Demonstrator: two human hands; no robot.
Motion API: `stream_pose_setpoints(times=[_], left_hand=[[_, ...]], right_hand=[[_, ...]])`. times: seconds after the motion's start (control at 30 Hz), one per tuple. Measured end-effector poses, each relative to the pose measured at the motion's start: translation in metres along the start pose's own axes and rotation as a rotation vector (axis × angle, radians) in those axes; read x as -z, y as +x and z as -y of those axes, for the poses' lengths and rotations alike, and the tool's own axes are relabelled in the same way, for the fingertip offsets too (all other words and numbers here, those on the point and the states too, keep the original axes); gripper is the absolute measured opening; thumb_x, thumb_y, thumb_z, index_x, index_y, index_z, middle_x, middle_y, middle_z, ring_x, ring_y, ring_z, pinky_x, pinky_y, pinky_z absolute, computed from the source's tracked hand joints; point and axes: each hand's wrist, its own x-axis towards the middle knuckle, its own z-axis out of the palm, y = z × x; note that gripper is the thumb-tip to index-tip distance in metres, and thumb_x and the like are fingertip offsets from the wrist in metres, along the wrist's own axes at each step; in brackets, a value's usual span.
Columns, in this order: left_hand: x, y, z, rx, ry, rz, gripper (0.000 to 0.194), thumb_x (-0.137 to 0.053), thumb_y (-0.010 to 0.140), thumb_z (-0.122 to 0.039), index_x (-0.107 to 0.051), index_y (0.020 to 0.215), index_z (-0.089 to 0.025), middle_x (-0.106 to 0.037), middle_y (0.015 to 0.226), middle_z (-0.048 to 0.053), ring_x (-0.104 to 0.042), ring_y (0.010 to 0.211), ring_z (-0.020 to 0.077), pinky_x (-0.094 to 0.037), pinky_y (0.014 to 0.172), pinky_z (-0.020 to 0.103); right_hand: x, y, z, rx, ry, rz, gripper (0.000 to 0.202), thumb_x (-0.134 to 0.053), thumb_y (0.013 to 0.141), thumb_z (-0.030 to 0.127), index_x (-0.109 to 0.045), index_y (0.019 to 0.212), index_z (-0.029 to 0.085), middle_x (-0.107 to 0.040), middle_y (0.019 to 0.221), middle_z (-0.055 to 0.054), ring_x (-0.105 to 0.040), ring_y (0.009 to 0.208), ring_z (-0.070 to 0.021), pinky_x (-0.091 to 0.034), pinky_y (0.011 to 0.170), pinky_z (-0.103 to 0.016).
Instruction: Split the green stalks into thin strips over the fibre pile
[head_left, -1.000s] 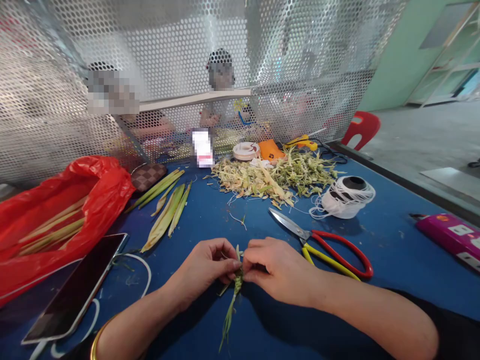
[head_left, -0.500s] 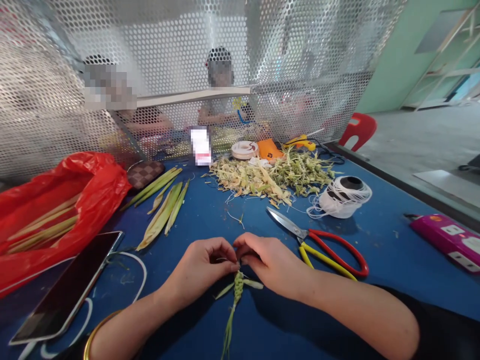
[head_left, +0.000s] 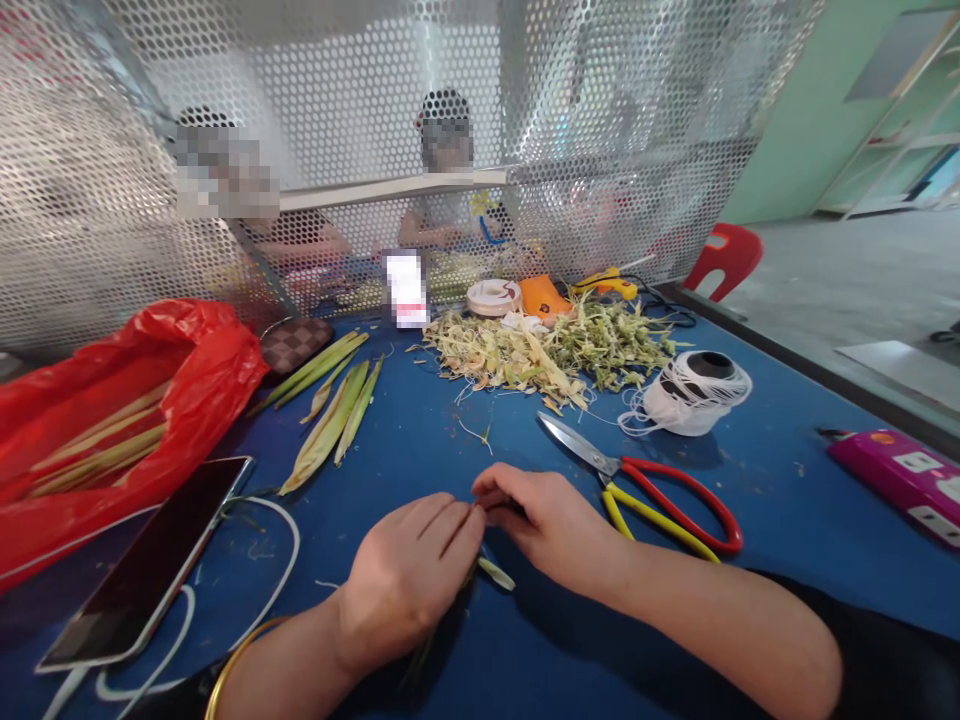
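Note:
Mid-table near the front edge, my left hand [head_left: 416,575] is closed over a small braided green leaf piece [head_left: 496,574]. Most of the piece is hidden under that hand; one pale leaf end sticks out on the right and thin strands trail below. My right hand [head_left: 544,520] is pinched, its fingertips meeting the left fingertips at the piece's upper end. What lies between those fingertips is too small to make out. Scissors [head_left: 600,465] with one red and one yellow handle lie just beyond my right hand, blades pointing away to the left.
Husk strips [head_left: 330,425] lie left of centre, beside a red plastic bag [head_left: 210,350] and a phone [head_left: 150,570] with a white cable. Husk scraps [head_left: 517,365], a white thread spool [head_left: 690,395] and a purple power strip [head_left: 892,465] stand farther out. Behind a perforated metal screen [head_left: 337,100] sit two people.
My left hand has rolled over, back upward, and now covers the braided piece that showed between my hands. My right hand stays pinched in nearly the same spot. The view has shifted slightly.

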Motion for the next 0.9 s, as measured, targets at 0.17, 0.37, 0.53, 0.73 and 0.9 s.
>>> stream_pose_setpoints(times=[0.17, 0.37, 0.53, 0.73, 0.9], left_hand=[[0.0047, 0.0051, 0.003, -0.036, 0.039, -0.054, 0.017, -0.047, 0.086, -0.011, -0.063, 0.091, -0.011, -0.07, 0.078, 0.008, -0.065, 0.073, 0.0187, -0.055, 0.066, 0.03], [0.002, 0.0031, 0.0037, 0.068, -0.043, -0.111, 0.015, -0.049, 0.087, -0.016, -0.064, 0.084, -0.017, -0.068, 0.071, 0.003, -0.064, 0.068, 0.0141, -0.053, 0.067, 0.026], [0.0013, 0.0026, 0.0047, 0.119, -0.097, -0.112, 0.016, -0.048, 0.088, -0.018, -0.064, 0.082, -0.018, -0.067, 0.069, 0.003, -0.065, 0.067, 0.0137, -0.053, 0.068, 0.025], [0.0013, 0.0027, 0.006, 0.123, -0.105, -0.123, 0.015, -0.05, 0.087, -0.017, -0.064, 0.082, -0.018, -0.067, 0.069, 0.003, -0.064, 0.067, 0.0137, -0.052, 0.067, 0.025], [0.0003, 0.0017, 0.0058, 0.1, -0.1, -0.115, 0.013, -0.051, 0.086, -0.015, -0.063, 0.082, -0.018, -0.068, 0.07, 0.003, -0.064, 0.067, 0.0135, -0.052, 0.067, 0.025]], right_hand=[[-0.0013, 0.0009, 0.0002, 0.046, 0.008, -0.02, 0.027, -0.05, 0.083, 0.008, -0.063, 0.101, 0.022, -0.07, 0.095, -0.003, -0.064, 0.09, -0.0163, -0.049, 0.082, -0.03], [0.0004, 0.0035, 0.0007, 0.034, 0.044, -0.059, 0.02, -0.056, 0.075, 0.001, -0.066, 0.077, 0.019, -0.063, 0.088, -0.002, -0.061, 0.082, -0.014, -0.048, 0.074, -0.026], [0.0037, 0.0047, 0.0017, -0.04, 0.08, -0.086, 0.017, -0.054, 0.076, 0.003, -0.061, 0.073, 0.018, -0.061, 0.085, -0.001, -0.058, 0.078, -0.0131, -0.047, 0.072, -0.026], [0.0043, 0.0038, 0.005, -0.126, 0.149, -0.056, 0.015, -0.052, 0.078, 0.006, -0.06, 0.081, 0.019, -0.058, 0.09, -0.001, -0.055, 0.07, -0.0107, -0.046, 0.064, -0.024], [0.0052, 0.0046, 0.0038, -0.034, 0.149, -0.027, 0.012, -0.057, 0.08, 0.01, -0.065, 0.081, 0.019, -0.057, 0.095, -0.002, -0.057, 0.076, -0.0111, -0.046, 0.072, -0.027]])
